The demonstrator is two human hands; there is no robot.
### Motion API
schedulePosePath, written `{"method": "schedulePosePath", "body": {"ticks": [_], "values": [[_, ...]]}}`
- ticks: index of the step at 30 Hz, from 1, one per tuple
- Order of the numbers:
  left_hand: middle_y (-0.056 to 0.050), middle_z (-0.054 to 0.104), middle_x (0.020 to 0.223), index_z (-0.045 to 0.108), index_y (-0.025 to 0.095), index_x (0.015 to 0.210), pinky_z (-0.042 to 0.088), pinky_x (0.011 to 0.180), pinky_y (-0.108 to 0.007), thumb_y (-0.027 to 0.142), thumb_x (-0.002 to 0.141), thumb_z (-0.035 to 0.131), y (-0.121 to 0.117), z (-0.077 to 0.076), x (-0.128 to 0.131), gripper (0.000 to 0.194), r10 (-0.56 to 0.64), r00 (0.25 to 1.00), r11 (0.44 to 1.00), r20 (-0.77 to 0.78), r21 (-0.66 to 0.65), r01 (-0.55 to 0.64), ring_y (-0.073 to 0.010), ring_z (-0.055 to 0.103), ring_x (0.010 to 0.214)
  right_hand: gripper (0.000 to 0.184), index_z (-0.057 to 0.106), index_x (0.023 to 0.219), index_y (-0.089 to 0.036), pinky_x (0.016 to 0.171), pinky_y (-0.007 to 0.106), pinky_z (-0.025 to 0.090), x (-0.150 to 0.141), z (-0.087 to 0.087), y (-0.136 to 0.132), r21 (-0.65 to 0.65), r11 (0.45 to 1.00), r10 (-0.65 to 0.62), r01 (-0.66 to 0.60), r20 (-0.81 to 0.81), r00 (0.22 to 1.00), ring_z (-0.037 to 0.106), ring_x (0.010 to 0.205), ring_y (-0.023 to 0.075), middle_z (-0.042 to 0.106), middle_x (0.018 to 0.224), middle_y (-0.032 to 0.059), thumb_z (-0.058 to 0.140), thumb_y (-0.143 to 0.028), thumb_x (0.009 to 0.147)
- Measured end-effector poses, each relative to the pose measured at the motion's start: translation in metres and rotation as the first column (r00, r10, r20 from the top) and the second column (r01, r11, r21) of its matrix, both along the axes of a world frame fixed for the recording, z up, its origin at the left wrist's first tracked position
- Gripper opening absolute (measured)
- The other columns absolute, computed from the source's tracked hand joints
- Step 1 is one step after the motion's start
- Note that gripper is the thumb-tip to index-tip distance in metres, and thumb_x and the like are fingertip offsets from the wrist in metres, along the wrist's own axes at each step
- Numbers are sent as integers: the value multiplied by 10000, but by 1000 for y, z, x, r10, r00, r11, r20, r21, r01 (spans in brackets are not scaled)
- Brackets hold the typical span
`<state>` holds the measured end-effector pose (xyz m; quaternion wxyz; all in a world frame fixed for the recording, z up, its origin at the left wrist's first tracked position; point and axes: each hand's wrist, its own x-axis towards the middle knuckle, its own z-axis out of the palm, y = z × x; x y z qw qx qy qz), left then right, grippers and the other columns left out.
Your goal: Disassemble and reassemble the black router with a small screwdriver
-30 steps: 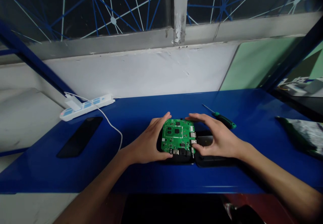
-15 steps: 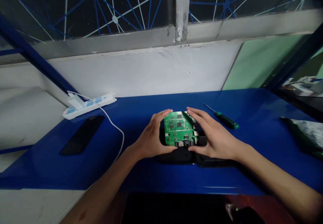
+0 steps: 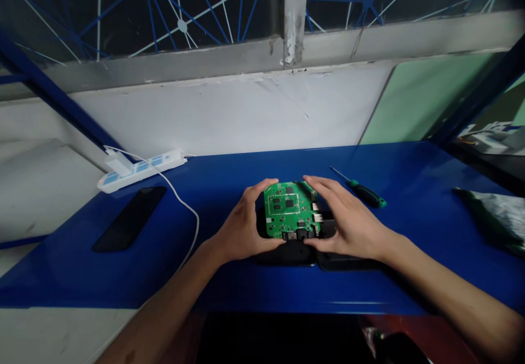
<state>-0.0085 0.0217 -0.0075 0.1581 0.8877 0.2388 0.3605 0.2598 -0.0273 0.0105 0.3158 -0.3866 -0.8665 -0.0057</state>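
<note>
Between both hands is a green circuit board (image 3: 289,209), chips facing up, with metal and black ports along its near and right edges. My left hand (image 3: 243,223) grips its left side, thumb at the near edge and fingers at the far edge. On the right side my right hand (image 3: 348,219) holds it the same way. Beneath the board lies a black plastic casing half (image 3: 287,253). A second black casing half (image 3: 348,263) lies beside it, partly hidden under my right hand.
On the blue table (image 3: 229,293), a screwdriver (image 3: 367,193) with a green and black handle lies right of the board. A black phone (image 3: 129,219), a white power strip (image 3: 141,170) and its white cable (image 3: 197,227) are at left. A silvery-green bag (image 3: 494,216) sits far right.
The board's far edge tilts slightly differently, showing a little more of its top face. Both hands keep their grip, and the whole view has shifted slightly.
</note>
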Motion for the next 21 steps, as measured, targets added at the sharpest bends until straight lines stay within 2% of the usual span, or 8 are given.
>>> {"method": "schedulePosePath", "body": {"ticks": [12,21], "values": [[-151,373,1517,41,321,1532,379,1105,-682,272,649,864,-2,5,1,1208,13,999,999,-46,33,-11,-417,410,1358,1045,173,1570,-194,1044,630,485,0,-2,0,-29,1000,-1,0,-25,1000,494,1339,409,451,1478,234,738,-536,760],[-172,358,1526,102,250,1536,409,1108,-622,290,663,857,-5,7,1,1154,40,995,999,-92,16,-39,-405,378,1379,1045,176,1566,-182,1070,622,468,0,-3,0,-25,1000,5,-6,-28,1000,476,1348,391,454,1472,227,739,-537,760]]}}
